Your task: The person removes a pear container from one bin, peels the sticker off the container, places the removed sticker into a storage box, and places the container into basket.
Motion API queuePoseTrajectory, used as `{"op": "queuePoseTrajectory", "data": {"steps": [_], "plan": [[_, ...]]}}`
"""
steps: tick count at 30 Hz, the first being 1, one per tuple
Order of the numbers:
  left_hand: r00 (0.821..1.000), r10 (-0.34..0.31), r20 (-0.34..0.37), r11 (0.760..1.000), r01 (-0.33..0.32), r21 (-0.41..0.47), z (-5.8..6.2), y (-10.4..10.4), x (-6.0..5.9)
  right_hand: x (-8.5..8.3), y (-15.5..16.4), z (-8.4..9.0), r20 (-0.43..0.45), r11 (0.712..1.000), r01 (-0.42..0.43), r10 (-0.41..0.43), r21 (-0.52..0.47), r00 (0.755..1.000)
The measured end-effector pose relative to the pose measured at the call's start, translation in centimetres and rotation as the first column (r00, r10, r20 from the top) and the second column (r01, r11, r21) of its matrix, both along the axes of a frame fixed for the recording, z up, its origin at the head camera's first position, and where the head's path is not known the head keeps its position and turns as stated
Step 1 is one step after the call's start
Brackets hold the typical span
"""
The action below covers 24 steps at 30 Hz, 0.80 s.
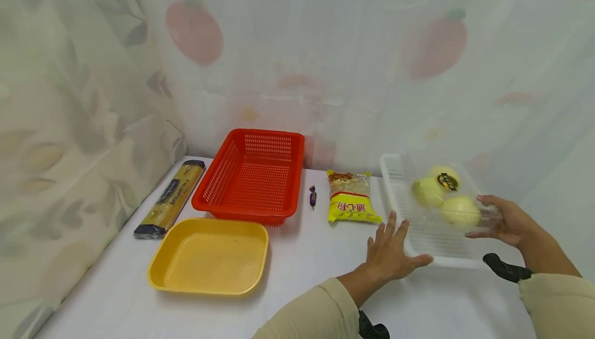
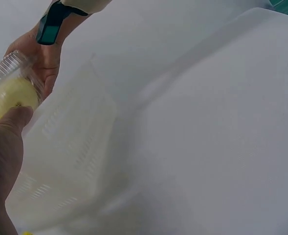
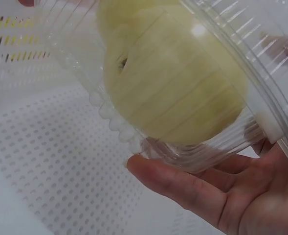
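My right hand (image 1: 509,224) grips the right end of a clear plastic clamshell box (image 3: 192,156). Inside it are three round, pale yellow-green fruits (image 1: 460,211), one under a dark round label (image 1: 447,181). The box is held over a white perforated basket (image 1: 434,241), whose holed floor (image 3: 80,156) shows below it in the right wrist view. At the basket's front left corner is my left hand (image 1: 392,253), fingers spread and thumb along the near rim. From the left wrist, that thumb (image 2: 16,117) overlaps one fruit in view.
Left of the white basket lie a yellow-labelled bag of dry food (image 1: 351,197) and a small purple wrapped candy (image 1: 313,197). Farther left stand a red basket (image 1: 260,184) and a yellow tray (image 1: 209,256), with a spaghetti pack (image 1: 171,199) beside them. A printed curtain (image 1: 334,70) hangs behind.
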<state>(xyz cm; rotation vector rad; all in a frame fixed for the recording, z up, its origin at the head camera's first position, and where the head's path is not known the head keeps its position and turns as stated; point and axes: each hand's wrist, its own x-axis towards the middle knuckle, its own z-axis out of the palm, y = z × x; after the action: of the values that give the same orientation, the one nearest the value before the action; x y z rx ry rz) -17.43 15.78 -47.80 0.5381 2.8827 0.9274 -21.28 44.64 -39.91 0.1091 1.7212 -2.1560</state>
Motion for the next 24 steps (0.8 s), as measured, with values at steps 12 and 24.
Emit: {"op": "queuePoseTrajectory", "data": {"steps": [12,24], "plan": [[0.992,-0.088,0.088,0.985,0.073,0.157,1.9,-1.5,-1.0,1.5,-1.5,1.9,-0.070,0.998,0.028,-0.024,0.054,0.997],[0.953,-0.081,0.293,0.885,-0.066,0.461,5.5,-3.1,-1.6,3.0,-2.4,2.7,-0.116,0.999,-0.053,0.054,0.009,0.992]]}}
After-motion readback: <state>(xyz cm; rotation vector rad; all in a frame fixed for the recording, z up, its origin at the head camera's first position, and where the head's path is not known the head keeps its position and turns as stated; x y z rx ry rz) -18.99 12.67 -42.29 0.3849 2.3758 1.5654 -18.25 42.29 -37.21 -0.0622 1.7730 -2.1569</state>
